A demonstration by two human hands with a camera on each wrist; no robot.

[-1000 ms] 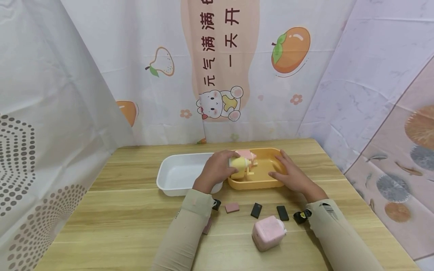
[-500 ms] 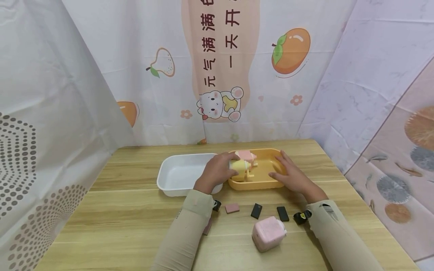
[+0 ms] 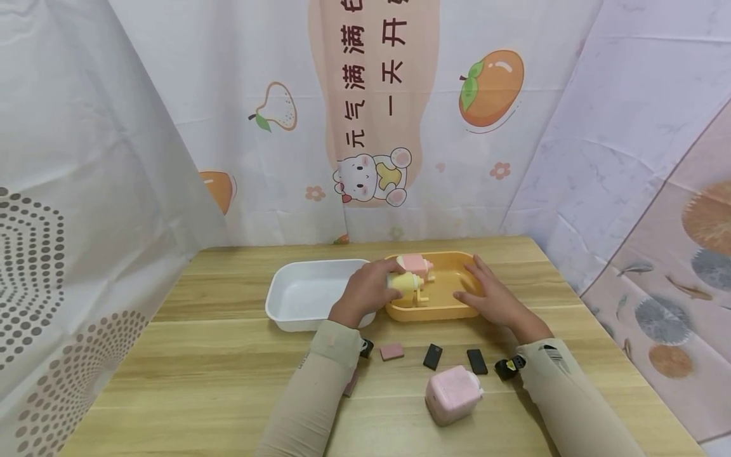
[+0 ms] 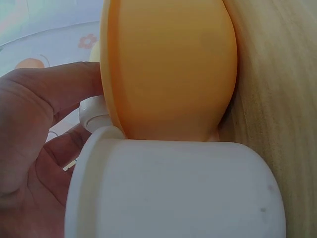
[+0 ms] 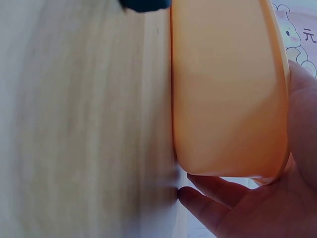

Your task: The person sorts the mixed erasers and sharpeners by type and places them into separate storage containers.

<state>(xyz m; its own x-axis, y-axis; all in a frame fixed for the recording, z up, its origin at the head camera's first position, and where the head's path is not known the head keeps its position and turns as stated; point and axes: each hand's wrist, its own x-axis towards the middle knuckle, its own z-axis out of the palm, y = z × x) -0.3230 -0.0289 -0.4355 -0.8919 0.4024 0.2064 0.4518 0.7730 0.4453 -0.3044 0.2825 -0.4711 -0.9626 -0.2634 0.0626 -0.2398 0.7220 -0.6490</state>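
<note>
My left hand point(image 3: 370, 289) reaches over the white tray's right end and holds a yellow crank-handled device point(image 3: 403, 284) in the left part of the orange tray point(image 3: 451, 312). Its small crank points to the right. Beside it, farther back, lies a similar pink device point(image 3: 414, 263) with a white end. At the orange tray's right end, my right hand point(image 3: 492, 297) holds the tray, with the thumb at the rim and the fingers point(image 5: 208, 201) round the end wall. In the left wrist view, the tray walls hide most of what the left hand grips.
The white tray point(image 3: 297, 318) stands against the orange tray's left end. In front lie a small pink block point(image 3: 391, 351), two black blocks point(image 3: 433, 357) and a larger pink box-shaped device point(image 3: 454, 395). Another dark pink piece point(image 3: 351, 384) shows beside the left sleeve. Patterned curtains surround the table.
The yellow device and my left hand have sunk slightly into the orange tray. My right hand stays at the tray's end. The head view has shifted a little.
</note>
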